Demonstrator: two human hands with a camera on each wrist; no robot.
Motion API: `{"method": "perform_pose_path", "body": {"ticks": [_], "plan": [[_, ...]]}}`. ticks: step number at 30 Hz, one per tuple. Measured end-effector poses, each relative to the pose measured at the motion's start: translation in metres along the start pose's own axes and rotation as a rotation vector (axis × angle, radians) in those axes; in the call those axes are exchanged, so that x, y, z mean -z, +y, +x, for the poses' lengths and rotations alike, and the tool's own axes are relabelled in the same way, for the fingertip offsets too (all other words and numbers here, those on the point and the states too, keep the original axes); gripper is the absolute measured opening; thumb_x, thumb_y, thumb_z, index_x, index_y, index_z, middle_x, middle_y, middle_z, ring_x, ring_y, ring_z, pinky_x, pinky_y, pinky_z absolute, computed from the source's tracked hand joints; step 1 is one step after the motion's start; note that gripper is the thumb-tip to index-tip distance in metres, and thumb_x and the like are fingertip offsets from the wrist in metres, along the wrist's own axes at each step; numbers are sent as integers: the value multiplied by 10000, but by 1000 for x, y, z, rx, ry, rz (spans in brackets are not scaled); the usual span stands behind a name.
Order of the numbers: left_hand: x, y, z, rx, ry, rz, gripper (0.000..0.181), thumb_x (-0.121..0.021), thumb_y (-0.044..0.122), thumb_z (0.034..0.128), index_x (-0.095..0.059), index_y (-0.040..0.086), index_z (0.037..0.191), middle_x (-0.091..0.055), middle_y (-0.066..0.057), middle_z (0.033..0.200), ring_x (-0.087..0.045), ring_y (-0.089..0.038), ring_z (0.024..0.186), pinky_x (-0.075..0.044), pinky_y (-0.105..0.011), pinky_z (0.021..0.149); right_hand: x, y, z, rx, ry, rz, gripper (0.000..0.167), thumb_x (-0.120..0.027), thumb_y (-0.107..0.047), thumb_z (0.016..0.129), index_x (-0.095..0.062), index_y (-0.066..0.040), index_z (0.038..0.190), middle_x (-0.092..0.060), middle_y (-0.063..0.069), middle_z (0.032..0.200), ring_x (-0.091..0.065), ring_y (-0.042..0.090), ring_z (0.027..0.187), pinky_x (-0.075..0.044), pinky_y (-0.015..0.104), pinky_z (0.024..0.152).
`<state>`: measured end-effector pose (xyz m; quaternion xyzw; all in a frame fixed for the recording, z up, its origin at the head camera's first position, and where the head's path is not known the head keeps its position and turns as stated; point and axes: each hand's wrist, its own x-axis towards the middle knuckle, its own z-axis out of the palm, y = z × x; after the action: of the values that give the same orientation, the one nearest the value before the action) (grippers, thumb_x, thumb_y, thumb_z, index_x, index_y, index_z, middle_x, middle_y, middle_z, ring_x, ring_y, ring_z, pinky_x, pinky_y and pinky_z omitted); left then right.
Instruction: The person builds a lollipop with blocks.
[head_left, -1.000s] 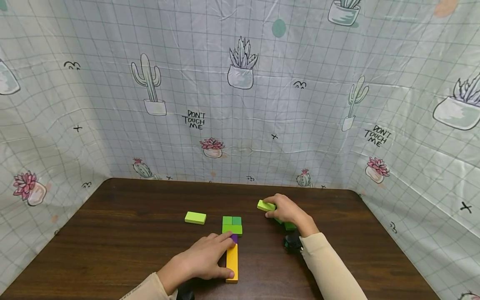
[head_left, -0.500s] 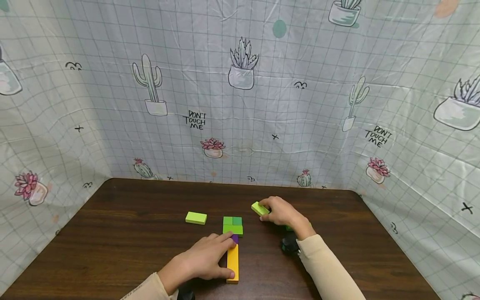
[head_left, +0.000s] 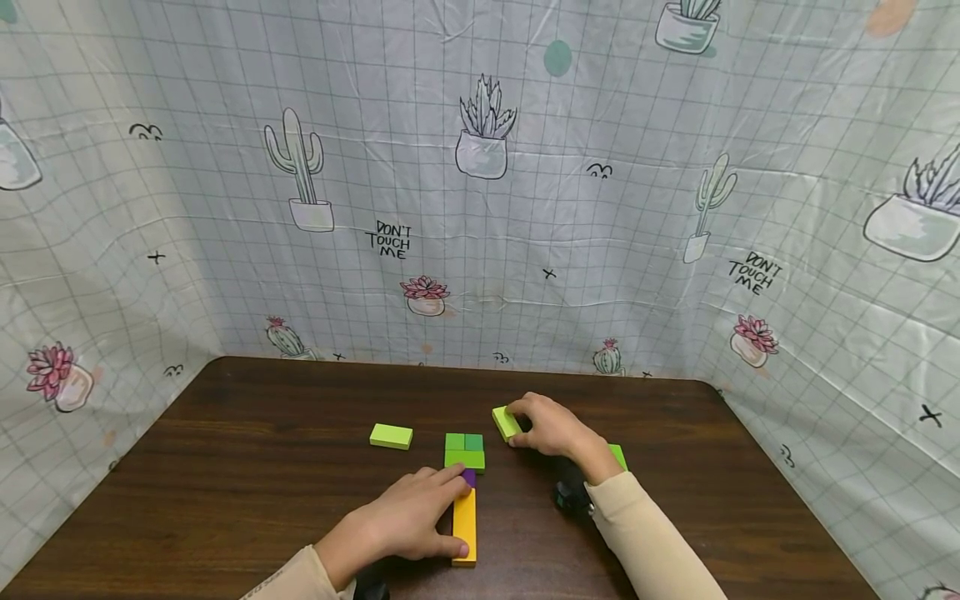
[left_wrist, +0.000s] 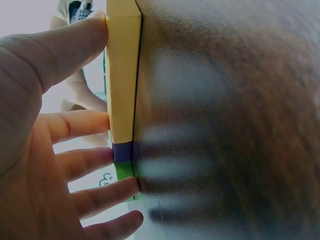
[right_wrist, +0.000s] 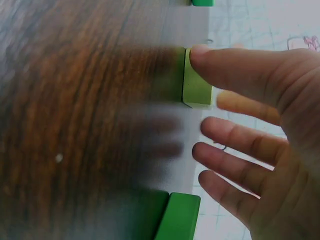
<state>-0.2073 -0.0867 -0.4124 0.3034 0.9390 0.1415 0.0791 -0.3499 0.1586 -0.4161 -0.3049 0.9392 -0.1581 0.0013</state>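
My left hand (head_left: 408,512) rests along a yellow block (head_left: 465,529) and a small purple block (head_left: 470,477). In the left wrist view its thumb touches the yellow block (left_wrist: 122,75), and the other fingers lie nearly straight against the row. Just beyond the purple piece sits a green cluster (head_left: 465,459), with a teal-green square (head_left: 474,442) at its far right corner. Right of that cluster, my right hand (head_left: 551,425) pinches a lime block (head_left: 505,423) between thumb and index finger. The right wrist view has this lime block (right_wrist: 200,90) low against the tabletop.
Another lime block (head_left: 391,436) lies left of the green cluster. A green block (head_left: 617,456) shows partly behind the right wrist. The brown wooden table (head_left: 262,467) ends at a patterned cloth (head_left: 375,317) along its back and sides.
My right hand has slid left towards the green cluster, bringing the lime block along and turning it. More of the green block behind the wrist shows. The left hand has stayed put.
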Motion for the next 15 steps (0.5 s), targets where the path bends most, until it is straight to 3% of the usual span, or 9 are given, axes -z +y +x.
{"method": "perform_pose_path", "body": {"ticks": [3, 6, 15], "plan": [[0, 0, 0, -2, 2, 0, 691, -663, 603, 799, -537, 186, 1335, -360, -63, 1506, -424, -283, 1283, -377, -484, 1022, 0, 1, -1, 19, -23, 52, 538, -769, -238, 815, -586, -99, 1301, -530, 105, 1325, -524, 249, 1142, -444, 400, 929], [0, -1, 0, -5, 3, -1, 693, -661, 604, 801, -537, 183, 1336, -360, -65, 1506, -425, -285, 1282, -378, -487, 1021, -1, 2, -1, 47, -58, 91, 525, -734, -202, 847, -563, -91, 1331, -437, 128, 1445, -430, 294, 1298, -394, 446, 1016], [0, 0, 0, 2, 1, 0, 701, -659, 609, 799, -532, 185, 1343, -358, -60, 1508, -417, -285, 1291, -372, -486, 1026, -2, 0, 0, 100, -58, 68, 394, -708, -172, 864, -635, -90, 1243, -548, 88, 1310, -507, 268, 1209, -432, 423, 977]]}}
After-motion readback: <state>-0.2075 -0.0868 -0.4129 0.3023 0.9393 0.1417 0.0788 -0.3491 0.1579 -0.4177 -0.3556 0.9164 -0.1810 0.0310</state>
